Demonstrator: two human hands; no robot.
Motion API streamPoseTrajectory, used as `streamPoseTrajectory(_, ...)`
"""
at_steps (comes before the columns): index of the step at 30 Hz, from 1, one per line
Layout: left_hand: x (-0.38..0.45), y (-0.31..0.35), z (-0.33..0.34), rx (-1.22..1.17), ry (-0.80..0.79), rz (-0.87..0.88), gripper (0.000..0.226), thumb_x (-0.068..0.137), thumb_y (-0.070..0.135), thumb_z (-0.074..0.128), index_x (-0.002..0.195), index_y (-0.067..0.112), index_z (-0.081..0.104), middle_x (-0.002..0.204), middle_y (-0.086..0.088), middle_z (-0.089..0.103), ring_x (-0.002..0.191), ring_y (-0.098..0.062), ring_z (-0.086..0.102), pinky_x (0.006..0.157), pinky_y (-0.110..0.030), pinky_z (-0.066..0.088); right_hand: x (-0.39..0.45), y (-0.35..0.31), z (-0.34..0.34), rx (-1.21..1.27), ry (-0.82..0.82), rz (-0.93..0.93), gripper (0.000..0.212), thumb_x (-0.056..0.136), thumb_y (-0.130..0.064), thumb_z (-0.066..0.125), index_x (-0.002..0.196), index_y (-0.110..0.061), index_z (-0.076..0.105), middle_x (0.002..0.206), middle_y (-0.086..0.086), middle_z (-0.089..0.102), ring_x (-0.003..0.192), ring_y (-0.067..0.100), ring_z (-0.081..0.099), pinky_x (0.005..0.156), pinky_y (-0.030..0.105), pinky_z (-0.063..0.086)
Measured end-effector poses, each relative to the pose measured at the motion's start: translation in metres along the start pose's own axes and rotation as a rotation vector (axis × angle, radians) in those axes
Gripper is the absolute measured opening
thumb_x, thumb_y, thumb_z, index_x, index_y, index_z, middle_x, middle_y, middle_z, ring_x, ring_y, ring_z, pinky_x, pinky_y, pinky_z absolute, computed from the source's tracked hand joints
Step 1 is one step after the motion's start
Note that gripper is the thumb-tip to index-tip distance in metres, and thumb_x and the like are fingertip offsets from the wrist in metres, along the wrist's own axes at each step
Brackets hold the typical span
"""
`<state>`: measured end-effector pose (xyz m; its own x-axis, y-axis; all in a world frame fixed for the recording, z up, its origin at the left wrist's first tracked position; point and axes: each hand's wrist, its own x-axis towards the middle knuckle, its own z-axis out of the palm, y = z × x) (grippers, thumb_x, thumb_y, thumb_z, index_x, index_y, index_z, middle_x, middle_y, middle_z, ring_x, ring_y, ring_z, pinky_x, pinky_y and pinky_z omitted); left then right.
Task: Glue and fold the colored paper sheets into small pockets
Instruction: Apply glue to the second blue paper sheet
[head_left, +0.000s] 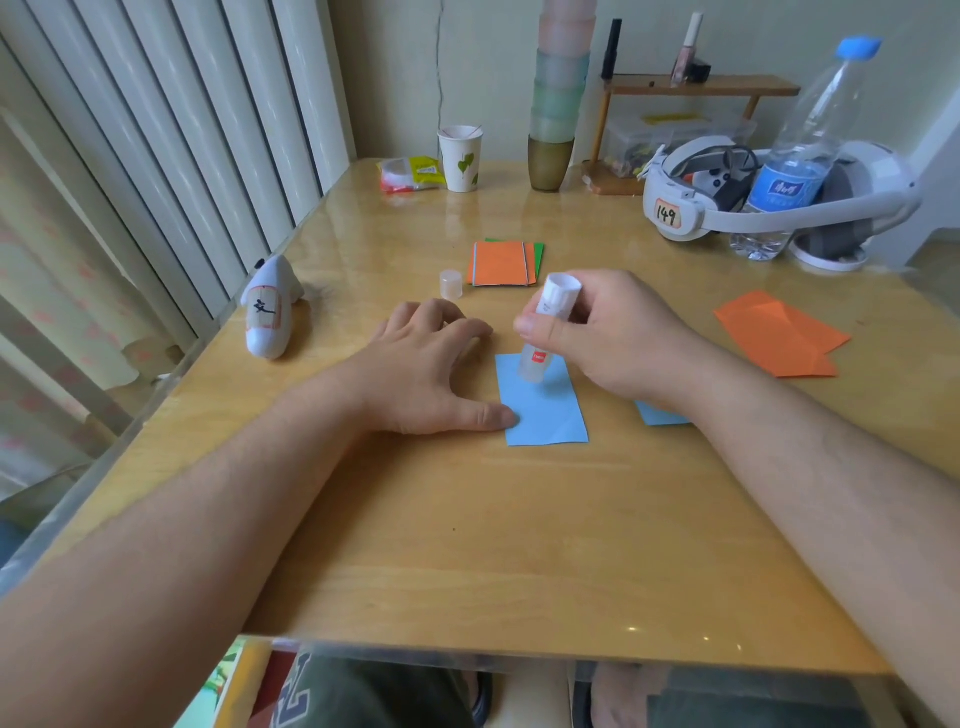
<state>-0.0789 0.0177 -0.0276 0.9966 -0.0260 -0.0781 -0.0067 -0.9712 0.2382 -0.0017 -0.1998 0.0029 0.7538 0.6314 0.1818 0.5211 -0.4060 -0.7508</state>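
A small blue paper (545, 410) lies flat on the wooden table (467, 545), near the middle. It is a plain rectangle, longer than it is wide. The left hand (431, 374) rests on the table with its fingers spread out and relaxed. Its thumb presses down on the left edge of the blue paper. The right hand (613, 338) has its fingers curled round a glue stick (543, 332). The glue stick is see-through and white with a small red label. It tilts a bit, and its bottom end touches the top part of the blue paper. The clear cap (451, 284) of the glue stick stands on the table behind the left hand.

Another bit of blue paper (660, 415) peeks out from under the right wrist. Behind the hands is a small stack of folded papers (503, 264), orange on top with green under it. Two more orange papers (779, 332) lie far to the right.

At the back of the table stands a paper cup (461, 158) with green leaves on it. Thin sticks lie across its top. Near it is a tall stack of plastic cups (558, 93), one inside the other. A clear water bottle (800, 156) with a blue cap stands inside the ring of a white headset (769, 197). A clear plastic box (670, 137) sits under a small wooden shelf (701, 85); what is in it is too blurry to tell.
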Motion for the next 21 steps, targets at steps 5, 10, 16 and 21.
streamPoseTrajectory(5, 0.0, 0.001, 0.001, 0.004, 0.016, 0.001, 0.103, 0.056, 0.099, 0.042, 0.145, 0.049, 0.034, 0.145, 0.007, 0.03, 0.142, -0.023, 0.02, 0.118, -0.041, 0.022, 0.007, -0.006, 0.014, -0.17, -0.114, -0.049, 0.027, 0.097, -0.048, 0.066, 0.093, -0.02, 0.067, 0.083, -0.006, 0.076, 0.082, 0.016, 0.065, 0.076, 0.04, 0.053)
streamPoseTrajectory(10, -0.001, 0.002, 0.002, -0.015, 0.015, -0.003, 0.094, 0.055, 0.098, 0.043, 0.136, 0.051, 0.04, 0.144, 0.009, 0.031, 0.143, -0.022, 0.02, 0.118, -0.042, 0.022, 0.011, -0.002, 0.027, -0.155, -0.125, -0.067, 0.025, 0.097, -0.044, 0.066, 0.093, -0.02, 0.065, 0.083, -0.004, 0.074, 0.077, 0.012, 0.061, 0.074, 0.037, 0.05)
streamPoseTrajectory(16, -0.001, 0.001, 0.001, -0.014, 0.015, 0.001, 0.099, 0.055, 0.098, 0.043, 0.143, 0.051, 0.037, 0.144, 0.01, 0.03, 0.142, -0.021, 0.019, 0.117, -0.04, 0.021, 0.023, 0.001, 0.026, -0.191, -0.105, -0.071, 0.031, 0.097, -0.046, 0.067, 0.091, -0.016, 0.06, 0.087, 0.004, 0.072, 0.075, 0.017, 0.058, 0.069, 0.036, 0.047)
streamPoseTrajectory(21, -0.002, 0.002, 0.001, -0.007, 0.007, -0.003, 0.109, 0.055, 0.098, 0.041, 0.15, 0.047, 0.032, 0.147, 0.008, 0.029, 0.143, -0.023, 0.018, 0.119, -0.04, 0.02, 0.03, 0.004, 0.027, -0.197, -0.082, -0.069, 0.03, 0.096, -0.048, 0.066, 0.093, -0.019, 0.06, 0.088, 0.003, 0.072, 0.079, 0.021, 0.061, 0.074, 0.042, 0.051)
